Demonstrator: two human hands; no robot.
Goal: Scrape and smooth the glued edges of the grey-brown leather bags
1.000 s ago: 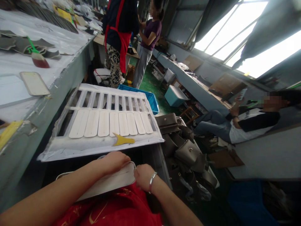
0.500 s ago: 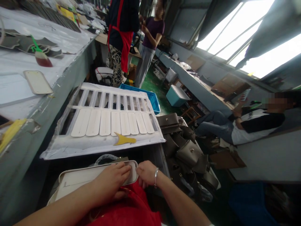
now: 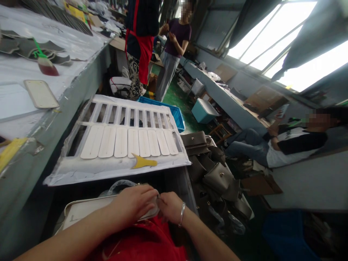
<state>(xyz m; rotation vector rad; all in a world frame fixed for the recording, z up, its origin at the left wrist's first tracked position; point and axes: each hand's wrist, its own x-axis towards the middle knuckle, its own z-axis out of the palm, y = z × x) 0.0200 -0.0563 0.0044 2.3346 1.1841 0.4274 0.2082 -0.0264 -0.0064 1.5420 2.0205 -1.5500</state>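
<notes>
A cream, boxy bag (image 3: 88,206) lies across my lap over a red apron, its flat, round-cornered panel facing up. My left hand (image 3: 138,201) is closed over the bag's right end, fingers pressing on the panel near the rim. At that same end my right hand (image 3: 170,206), with a silver bangle on its wrist, has its fingers pinched at the edge. What lies between the two hands' fingertips is mostly hidden. Behind the bag shows a plastic-wrapped handle (image 3: 123,184).
A white slatted rack (image 3: 89,173) ahead carries several cream panels (image 3: 121,142) and a yellow forked piece (image 3: 144,161). Dark bags (image 3: 219,177) are piled to the right. A workbench (image 3: 78,83) stands left, holding a green-handled brush (image 3: 45,63). Two people stand beyond; another sits right.
My left hand has shifted slightly right, its fingers now covering more of the bag's end beside my right hand. The right hand has moved slightly down and stays at the edge.
</notes>
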